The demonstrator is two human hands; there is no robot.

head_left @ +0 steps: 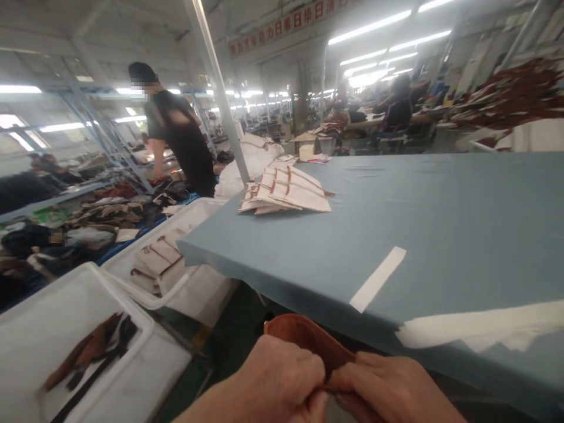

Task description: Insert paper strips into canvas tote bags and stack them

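Both my hands are at the bottom of the head view, below the near edge of a blue-grey cloth-covered table (440, 223). My left hand (277, 382) and my right hand (392, 388) are closed, pinching a curved brown leather piece (308, 335) between them. The leather piece rises in an arc above my fingers, just in front of the table's edge. A stack of cream fabric pieces with brown trim (286, 191) lies on the far left part of the table, out of my reach.
A white tape strip (379, 279) and white paper (480, 329) lie on the near table. White bins stand to the left, one with brown strips (88, 352), one with cream pieces (161, 258). A person in black (180, 132) stands at a cluttered bench beyond; a pole (220, 94) rises there.
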